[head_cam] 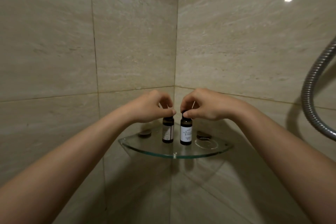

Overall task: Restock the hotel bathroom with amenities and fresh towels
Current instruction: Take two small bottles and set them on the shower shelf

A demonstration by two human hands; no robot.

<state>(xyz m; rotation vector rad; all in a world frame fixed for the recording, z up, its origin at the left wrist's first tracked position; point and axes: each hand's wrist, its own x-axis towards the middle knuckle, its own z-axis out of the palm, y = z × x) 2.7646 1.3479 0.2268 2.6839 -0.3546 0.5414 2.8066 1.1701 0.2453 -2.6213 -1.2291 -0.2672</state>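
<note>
The left hand (152, 106) pinches the left bottle's (168, 130) cap in its fingers (171, 112). Just beside it, not touching, stands the right bottle (186, 133), cap pinched by the right hand (203, 104). Both are upright mid-shelf (145, 148), back from its curved front edge, with open glass on either side. A hose (312, 85) hangs far right.

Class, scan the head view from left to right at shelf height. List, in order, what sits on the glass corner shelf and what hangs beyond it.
left metal disc → left bottle → right bottle → right metal disc → shower hose
</note>
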